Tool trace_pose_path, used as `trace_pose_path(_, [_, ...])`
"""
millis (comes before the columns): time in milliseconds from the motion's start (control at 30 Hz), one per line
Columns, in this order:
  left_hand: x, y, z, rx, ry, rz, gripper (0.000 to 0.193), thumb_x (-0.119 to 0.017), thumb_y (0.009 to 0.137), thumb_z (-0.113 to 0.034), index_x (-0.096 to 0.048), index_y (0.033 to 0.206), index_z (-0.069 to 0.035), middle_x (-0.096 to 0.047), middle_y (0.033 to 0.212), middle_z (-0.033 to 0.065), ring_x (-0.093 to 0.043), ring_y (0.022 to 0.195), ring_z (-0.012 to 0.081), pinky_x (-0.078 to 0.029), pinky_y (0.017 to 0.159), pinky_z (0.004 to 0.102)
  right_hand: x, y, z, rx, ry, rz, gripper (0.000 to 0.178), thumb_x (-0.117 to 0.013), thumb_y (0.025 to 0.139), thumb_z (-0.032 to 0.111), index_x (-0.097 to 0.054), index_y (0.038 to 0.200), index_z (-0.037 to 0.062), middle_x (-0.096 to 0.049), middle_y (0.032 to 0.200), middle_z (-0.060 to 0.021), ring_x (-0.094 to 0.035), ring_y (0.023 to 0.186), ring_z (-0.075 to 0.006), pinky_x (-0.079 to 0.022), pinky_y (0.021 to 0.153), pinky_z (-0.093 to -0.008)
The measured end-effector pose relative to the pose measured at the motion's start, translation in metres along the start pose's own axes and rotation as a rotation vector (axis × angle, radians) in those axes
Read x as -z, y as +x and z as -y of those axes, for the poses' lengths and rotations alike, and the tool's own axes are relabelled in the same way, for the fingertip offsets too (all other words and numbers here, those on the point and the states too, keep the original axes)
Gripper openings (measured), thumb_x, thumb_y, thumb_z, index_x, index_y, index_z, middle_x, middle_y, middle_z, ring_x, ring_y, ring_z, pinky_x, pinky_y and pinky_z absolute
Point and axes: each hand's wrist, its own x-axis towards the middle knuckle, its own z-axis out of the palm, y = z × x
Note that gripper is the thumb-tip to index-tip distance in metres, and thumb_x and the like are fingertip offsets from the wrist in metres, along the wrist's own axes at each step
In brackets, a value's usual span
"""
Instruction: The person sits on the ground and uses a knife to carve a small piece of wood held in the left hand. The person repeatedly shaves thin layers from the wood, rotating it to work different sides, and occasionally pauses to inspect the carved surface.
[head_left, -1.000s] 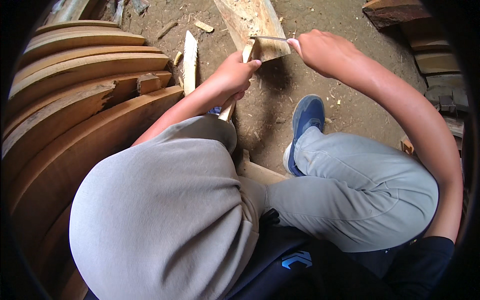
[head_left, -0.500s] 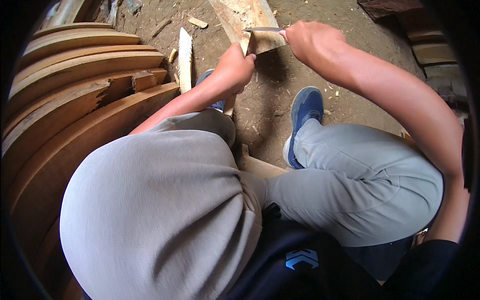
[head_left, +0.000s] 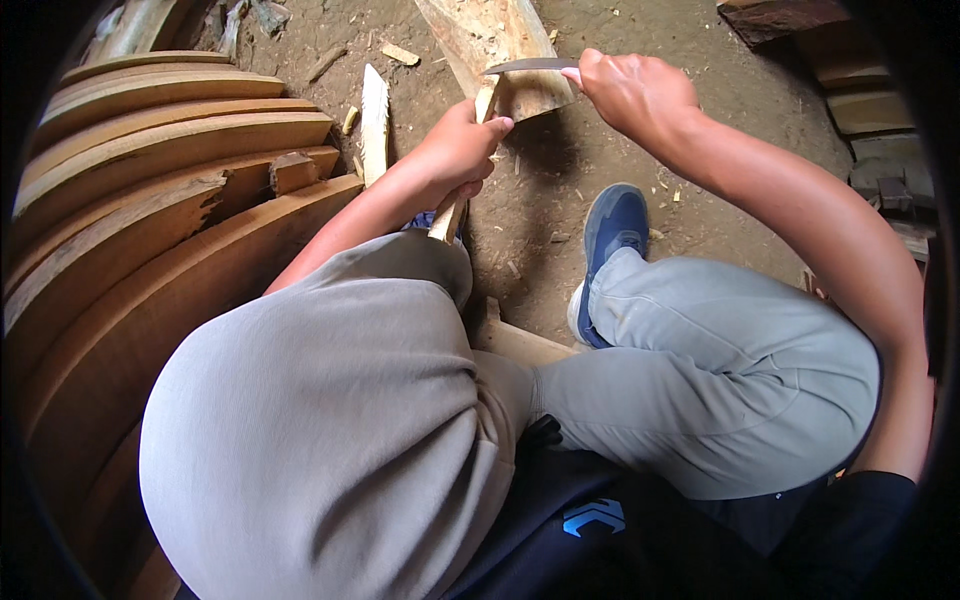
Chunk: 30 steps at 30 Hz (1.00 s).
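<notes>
Currently, left hand (head_left: pixel 460 150) wrapped round stick (head_left: pixel 447 218); right hand (head_left: pixel 640 95) clenched on knife (head_left: pixel 532 65), tip at stick's far end; board (head_left: pixel 500 30) just beyond left hand.

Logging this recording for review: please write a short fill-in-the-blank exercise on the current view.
1. The left hand grips a stick made of ____.
2. The knife points from the right hand toward the picture's ____ side.
3. The right shoe is mainly ____ in colour.

Missing words: wood; left; blue
</notes>
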Motion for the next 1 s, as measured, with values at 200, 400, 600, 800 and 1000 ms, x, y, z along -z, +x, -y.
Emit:
trace_pose_path(200, [0.001,-0.005,-0.004,0.011,-0.034,0.027,0.015,-0.052,0.102,-0.022,-0.042,0.101,-0.013,-0.035,0.065,-0.0064,-0.03,0.041,0.0031,-0.025,0.031,0.0246,0.002,0.0,0.0,0.037,-0.04,-0.038,0.048,-0.04,0.104,0.044,-0.066,0.093,0.0047,-0.072,0.074,-0.0143,-0.074,0.069,-0.028,-0.058,0.05,-0.0386])
trace_pose_path(400, [0.006,-0.003,-0.003,0.005,-0.04,0.067,0.015,-0.053,0.102,-0.023,-0.042,0.1,-0.013,-0.035,0.064,-0.0067,-0.029,0.04,0.0024,-0.023,0.031,0.0232,0.002,-0.001,-0.002,0.069,-0.063,-0.092,0.046,-0.039,0.105,0.041,-0.062,0.088,0.0047,-0.069,0.067,-0.0138,-0.072,0.062,-0.0281,-0.056,0.045,-0.0389])
trace_pose_path(600, [0.021,-0.001,-0.004,0.03,-0.039,0.144,0.016,-0.055,0.101,-0.023,-0.043,0.097,-0.013,-0.035,0.063,-0.0074,-0.03,0.041,0.0021,-0.023,0.031,0.0229,-0.001,0.001,-0.004,0.106,-0.117,-0.195,0.044,-0.041,0.105,0.04,-0.059,0.082,0.0063,-0.067,0.063,-0.0133,-0.07,0.056,-0.0262,-0.053,0.041,-0.0372])
trace_pose_path(800, [0.03,-0.004,-0.013,0.047,-0.008,0.157,0.019,-0.057,0.1,-0.026,-0.043,0.098,-0.013,-0.035,0.062,-0.0086,-0.029,0.04,0.0012,-0.022,0.031,0.0217,-0.001,0.011,-0.026,0.178,-0.142,-0.363,0.043,-0.044,0.104,0.039,-0.058,0.08,0.0062,-0.065,0.062,-0.0142,-0.069,0.055,-0.0277,-0.053,0.043,-0.0362])
trace_pose_path(1000, [0.025,0.0,-0.006,0.03,0.02,0.134,0.02,-0.058,0.1,-0.026,-0.043,0.099,-0.013,-0.034,0.062,-0.0081,-0.03,0.039,0.002,-0.023,0.031,0.0219,-0.025,0.027,-0.043,0.017,0.394,-0.154,0.05,-0.042,0.104,0.043,-0.061,0.079,0.0039,-0.061,0.063,-0.0175,-0.06,0.047,-0.029,-0.046,0.043,-0.0397])
